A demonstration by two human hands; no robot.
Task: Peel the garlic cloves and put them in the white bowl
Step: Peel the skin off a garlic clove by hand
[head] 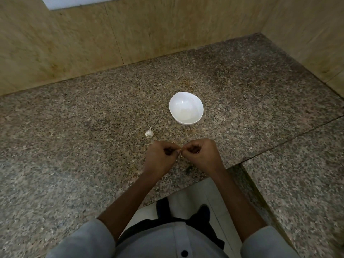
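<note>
Two hands pinching clove, near counter edge

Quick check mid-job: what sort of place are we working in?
Probably a kitchen corner: speckled granite counter meeting beige stone walls, a white bowl and a garlic bulb set out on it.

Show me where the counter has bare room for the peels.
Bare granite counter runs wide left of the garlic bulb and left hand, and behind the white bowl up to the wall. Right of the bowl is free too. Tightest: between bulb, bowl and the hands, left and right hand pinching a clove.
</note>
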